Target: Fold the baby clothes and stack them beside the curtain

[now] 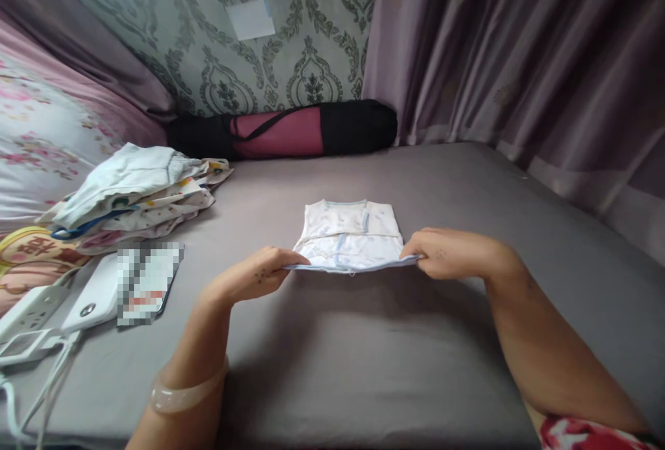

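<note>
Fingers of both hands pinch one small white garment (355, 220) by its blue near edge, the left hand (262, 274) at one end, the right hand (458, 254) at the other. It spans between and just beyond them over a grey sheet (358, 367). Looks like a fold in hand! Next move calls for both hands together, edge level and taut. Now the count: one bangle (181, 397) behind the left fingers; left of them, one pixelated phone-like slab (156, 287), one white device (98, 298), one power strip (31, 311). Beyond, leftward, one clothes pile (135, 172), pieces too overlapped to count; farther, one long bag (285, 133); farthest, one paper (251, 19) on the wall.
</note>
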Tool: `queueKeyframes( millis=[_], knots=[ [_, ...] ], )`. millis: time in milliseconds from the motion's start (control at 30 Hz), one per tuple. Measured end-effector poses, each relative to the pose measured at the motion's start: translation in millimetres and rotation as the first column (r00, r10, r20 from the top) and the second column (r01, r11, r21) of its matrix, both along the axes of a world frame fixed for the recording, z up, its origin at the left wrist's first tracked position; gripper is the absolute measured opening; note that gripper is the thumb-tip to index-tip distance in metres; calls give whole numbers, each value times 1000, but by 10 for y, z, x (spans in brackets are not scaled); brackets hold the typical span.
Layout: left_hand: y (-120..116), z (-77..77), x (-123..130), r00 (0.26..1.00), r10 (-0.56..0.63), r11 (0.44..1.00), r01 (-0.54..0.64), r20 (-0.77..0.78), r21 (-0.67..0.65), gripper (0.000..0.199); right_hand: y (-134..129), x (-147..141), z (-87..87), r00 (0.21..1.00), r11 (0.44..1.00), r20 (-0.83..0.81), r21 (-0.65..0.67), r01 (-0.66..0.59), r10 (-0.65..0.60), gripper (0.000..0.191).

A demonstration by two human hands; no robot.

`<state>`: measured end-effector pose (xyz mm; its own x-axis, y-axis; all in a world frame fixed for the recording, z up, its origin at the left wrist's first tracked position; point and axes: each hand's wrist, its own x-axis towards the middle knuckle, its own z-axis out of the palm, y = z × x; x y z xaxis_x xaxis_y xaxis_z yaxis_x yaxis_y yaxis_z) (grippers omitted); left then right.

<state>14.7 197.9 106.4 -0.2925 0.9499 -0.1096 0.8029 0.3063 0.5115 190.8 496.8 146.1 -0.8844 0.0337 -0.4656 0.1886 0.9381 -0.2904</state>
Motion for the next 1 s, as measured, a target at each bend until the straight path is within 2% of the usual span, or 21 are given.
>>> queueKeyframes(
  millis=[100,167,233,300,367,467,567,700,833,1000],
  knots=[
    [-13,71,3,994,25,999,-22,107,-29,33,45,-10,24,998,996,54,-88,-33,38,9],
    [6,60,-27,984,90,996,-90,151,-9,30,106,-42,9,999,989,38,-145,-29,35,8],
    [52,5,-74,963,172,979,-190,209,72,29,187,-85,-31,999,979,-17,-201,-31,28,6],
    [125,-80,-125,922,241,933,-306,302,189,29,277,-133,-93,996,965,-90,-260,-43,20,4],
    [225,-173,-169,867,293,865,-420,403,275,30,355,-183,-172,987,949,-159,-314,-29,-23,5],
    [414,-294,-223,808,369,781,-537,459,319,29,421,-265,-317,952,941,-251,-328,87,-176,8],
    [611,-391,-289,791,468,720,-600,395,347,23,429,-353,-480,881,932,-344,-278,233,-323,12],
    [829,-493,-407,746,633,662,-660,207,354,17,388,-460,-657,811,915,-428,-126,383,-398,17],
    [972,-583,-478,697,717,655,-683,21,324,18,313,-533,-760,781,858,-458,71,509,-425,28],
    [1059,-706,-477,679,727,673,-675,-103,303,19,228,-563,-858,747,814,-475,104,572,-464,37]
  ],
)
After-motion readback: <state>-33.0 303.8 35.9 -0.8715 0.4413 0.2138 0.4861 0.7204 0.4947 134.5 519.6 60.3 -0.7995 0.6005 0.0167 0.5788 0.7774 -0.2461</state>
